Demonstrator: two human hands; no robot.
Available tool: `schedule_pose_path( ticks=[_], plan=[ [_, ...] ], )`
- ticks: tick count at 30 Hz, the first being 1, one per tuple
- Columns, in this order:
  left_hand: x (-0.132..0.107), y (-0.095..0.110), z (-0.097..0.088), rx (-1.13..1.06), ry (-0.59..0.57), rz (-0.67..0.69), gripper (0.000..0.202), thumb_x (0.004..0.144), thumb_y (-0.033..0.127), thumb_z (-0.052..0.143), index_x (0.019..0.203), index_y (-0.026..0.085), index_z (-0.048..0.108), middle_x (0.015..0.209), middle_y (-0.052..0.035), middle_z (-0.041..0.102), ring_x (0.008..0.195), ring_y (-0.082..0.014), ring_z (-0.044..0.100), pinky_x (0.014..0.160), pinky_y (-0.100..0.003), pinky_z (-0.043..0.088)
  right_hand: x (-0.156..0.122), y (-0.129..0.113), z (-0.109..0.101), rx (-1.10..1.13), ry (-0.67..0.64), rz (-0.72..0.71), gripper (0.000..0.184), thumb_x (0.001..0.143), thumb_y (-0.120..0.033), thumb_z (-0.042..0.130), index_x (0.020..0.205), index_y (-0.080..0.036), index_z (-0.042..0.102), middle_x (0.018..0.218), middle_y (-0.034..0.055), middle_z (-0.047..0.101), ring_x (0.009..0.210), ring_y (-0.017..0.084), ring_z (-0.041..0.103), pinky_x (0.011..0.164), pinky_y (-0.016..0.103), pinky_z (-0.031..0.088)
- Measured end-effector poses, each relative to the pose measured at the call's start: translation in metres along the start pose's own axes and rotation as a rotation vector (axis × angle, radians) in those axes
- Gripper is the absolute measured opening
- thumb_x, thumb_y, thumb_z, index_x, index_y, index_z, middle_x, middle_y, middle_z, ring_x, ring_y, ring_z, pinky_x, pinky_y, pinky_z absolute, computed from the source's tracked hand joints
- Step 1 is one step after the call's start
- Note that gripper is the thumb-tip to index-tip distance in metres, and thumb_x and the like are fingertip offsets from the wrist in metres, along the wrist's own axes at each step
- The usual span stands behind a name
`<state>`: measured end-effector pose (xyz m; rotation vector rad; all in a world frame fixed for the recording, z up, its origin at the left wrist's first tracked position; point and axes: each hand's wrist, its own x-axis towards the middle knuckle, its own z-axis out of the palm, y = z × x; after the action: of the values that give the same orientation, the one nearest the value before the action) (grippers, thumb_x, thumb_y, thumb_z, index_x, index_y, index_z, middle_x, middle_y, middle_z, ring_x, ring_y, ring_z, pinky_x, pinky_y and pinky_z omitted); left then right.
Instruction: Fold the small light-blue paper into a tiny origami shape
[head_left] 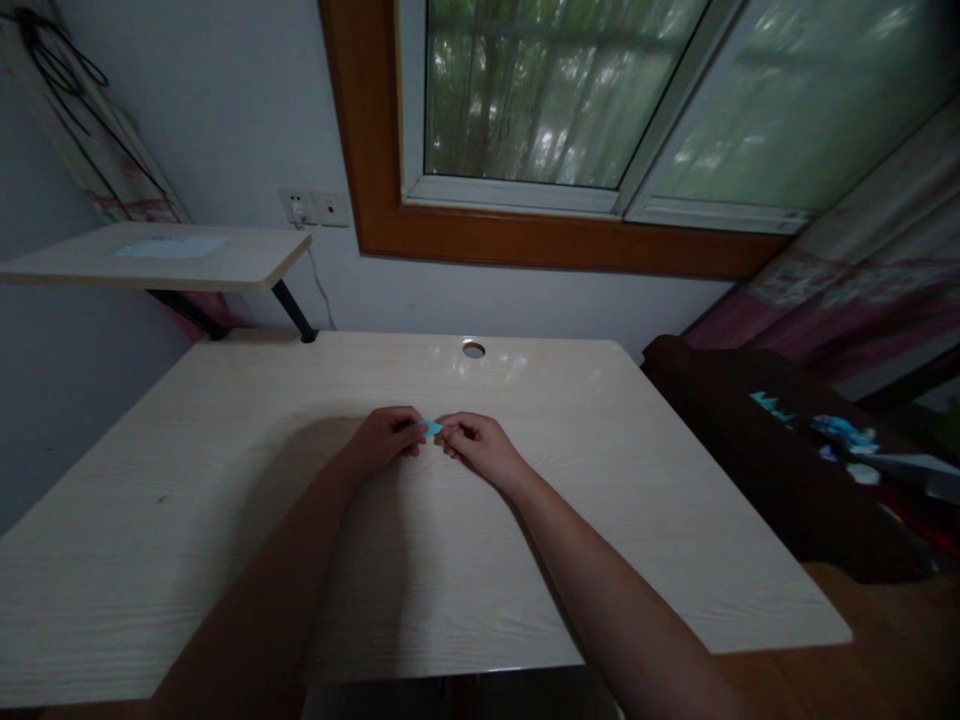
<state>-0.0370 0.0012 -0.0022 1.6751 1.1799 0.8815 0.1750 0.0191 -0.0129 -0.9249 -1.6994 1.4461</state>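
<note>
A small piece of light blue-green paper [431, 428], seemingly folded, is held between my two hands over the middle of the pale wood-grain desk [600, 520]. My left hand [388, 437] pinches its left end with thumb and fingers. At the opposite end, the fingertips of my right hand [478, 440] close on the paper too. Most of the piece is covered by fingers, so its full shape cannot be made out.
A raised shelf [247, 270] on black legs stands at the desk's back left, with a pale blue sheet [171, 247] on it. Near the back edge is a round cable hole [474, 350]. Right of the desk, a dark brown piece of furniture [712, 400] bears bluish items [847, 435].
</note>
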Motion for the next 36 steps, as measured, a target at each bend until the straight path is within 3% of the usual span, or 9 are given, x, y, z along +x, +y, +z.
schedule_pose_path(
  ticks=[10,24,36],
  plan=[
    [0.0010,0.0008,-0.0017,-0.021,-0.016,-0.012,0.029,0.088,0.041,0.059,0.081,0.015,0.066,0.065,-0.0019,0.067,0.057,-0.0130,0.062,0.058,-0.023,0.047,-0.0016,-0.0023,-0.0003,0.112,0.014,0.034,0.025,0.082,-0.038,0.064,0.091,-0.016,0.069,0.078,0.0034,0.068,0.060,0.010,0.055,0.058,0.023,0.044],
    [-0.0006,0.0067,0.0070,0.188,-0.036,-0.005,0.027,0.088,0.038,0.057,0.075,0.015,0.066,0.060,-0.0006,0.064,0.052,-0.0124,0.060,0.055,-0.022,0.043,-0.0005,0.0025,0.0036,-0.142,0.037,-0.023,0.012,0.079,-0.025,0.062,0.080,-0.016,0.070,0.065,-0.0009,0.063,0.057,0.010,0.052,0.054,0.021,0.038],
    [0.0002,0.0072,0.0072,-0.108,-0.044,-0.080,0.026,0.084,0.037,0.061,0.074,0.014,0.066,0.063,-0.0014,0.063,0.052,-0.0112,0.056,0.051,-0.022,0.042,-0.0011,-0.0017,0.0018,0.113,0.010,0.096,0.013,0.072,-0.020,0.061,0.082,-0.016,0.069,0.070,0.0014,0.068,0.059,0.011,0.059,0.059,0.024,0.048]
  ],
)
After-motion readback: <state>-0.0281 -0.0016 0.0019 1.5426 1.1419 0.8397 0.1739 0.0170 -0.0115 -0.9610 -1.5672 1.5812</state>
